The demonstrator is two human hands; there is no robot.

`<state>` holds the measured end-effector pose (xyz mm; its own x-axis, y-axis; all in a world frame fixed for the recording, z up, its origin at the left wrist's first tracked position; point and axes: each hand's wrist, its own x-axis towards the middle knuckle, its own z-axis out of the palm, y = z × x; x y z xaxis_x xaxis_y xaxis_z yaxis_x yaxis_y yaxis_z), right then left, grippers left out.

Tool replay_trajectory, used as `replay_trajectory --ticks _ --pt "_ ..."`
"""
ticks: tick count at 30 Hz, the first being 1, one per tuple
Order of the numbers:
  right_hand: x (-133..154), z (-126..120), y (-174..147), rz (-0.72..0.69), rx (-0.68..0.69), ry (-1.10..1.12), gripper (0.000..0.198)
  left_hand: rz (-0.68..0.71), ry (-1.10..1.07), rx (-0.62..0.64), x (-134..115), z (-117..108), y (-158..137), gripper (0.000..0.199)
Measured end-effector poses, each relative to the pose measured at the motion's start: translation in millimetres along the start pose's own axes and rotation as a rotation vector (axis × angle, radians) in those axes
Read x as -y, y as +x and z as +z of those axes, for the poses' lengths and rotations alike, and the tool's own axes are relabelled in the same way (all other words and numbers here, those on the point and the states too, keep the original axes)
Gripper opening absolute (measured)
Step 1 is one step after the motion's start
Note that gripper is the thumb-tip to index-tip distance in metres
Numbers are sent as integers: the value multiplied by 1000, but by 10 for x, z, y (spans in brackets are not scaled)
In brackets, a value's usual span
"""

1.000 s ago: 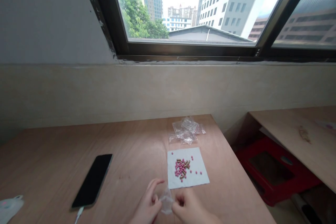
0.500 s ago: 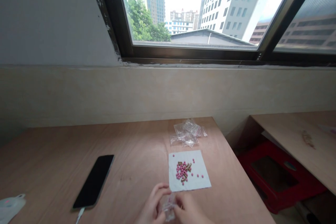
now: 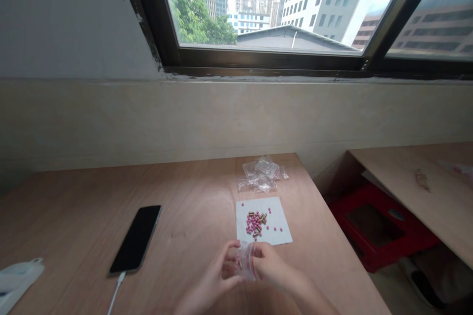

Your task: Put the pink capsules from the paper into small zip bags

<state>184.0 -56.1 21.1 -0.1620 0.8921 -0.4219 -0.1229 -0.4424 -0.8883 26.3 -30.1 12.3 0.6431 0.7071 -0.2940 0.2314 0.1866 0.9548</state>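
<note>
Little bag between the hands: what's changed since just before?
The small clear bag has shifted slightly right and turned; its red strip now shows clearly by the right hand. The left hand moved right too. Pills, paper, phone and bag pile stayed put.

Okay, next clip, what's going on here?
A person's left hand and right hand hold a small clear bag between them, near a white sheet. Pink pieces and gold pieces lie on the sheet. Beyond it sits a pile of clear bags; a phone lies farther left.
</note>
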Motion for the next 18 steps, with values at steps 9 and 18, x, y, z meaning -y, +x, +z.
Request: replay_trajectory --ticks 9,18 --pt "5 -159 53 -12 74 53 12 4 16 16 62 -58 101 63" --pt "34 -160 71 -43 58 81 13 -28 -118 -18 122 -22 181 54"
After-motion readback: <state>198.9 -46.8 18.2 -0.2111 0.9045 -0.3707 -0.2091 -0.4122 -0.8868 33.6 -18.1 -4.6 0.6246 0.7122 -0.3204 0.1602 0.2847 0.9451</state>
